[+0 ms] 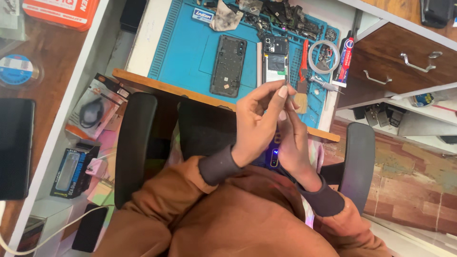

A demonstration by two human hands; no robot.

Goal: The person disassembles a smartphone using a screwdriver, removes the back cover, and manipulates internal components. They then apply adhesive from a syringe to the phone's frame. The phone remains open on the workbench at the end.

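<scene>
Pinched between left hand (254, 124) fingertips, a thin metal tool (286, 82) was steadied by the right hand (293, 143), whose grip could not be told, above the opened phone (275, 61).

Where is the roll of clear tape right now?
The roll of clear tape lies at the blue mat's right edge, between the red-handled tool and the glue tube.

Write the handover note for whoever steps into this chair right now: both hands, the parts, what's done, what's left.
Left hand: raised over the lap, fingertips pinching something small and thin; what it is cannot be made out.
Right hand: close under the left, fingers meeting it at the same small piece.
On the blue mat: opened phone with its insides showing, its dark back cover lying beside it to the left, red-handled tool and brush to the right.
Done: cover is off.
Left: phone not yet closed up.
</scene>
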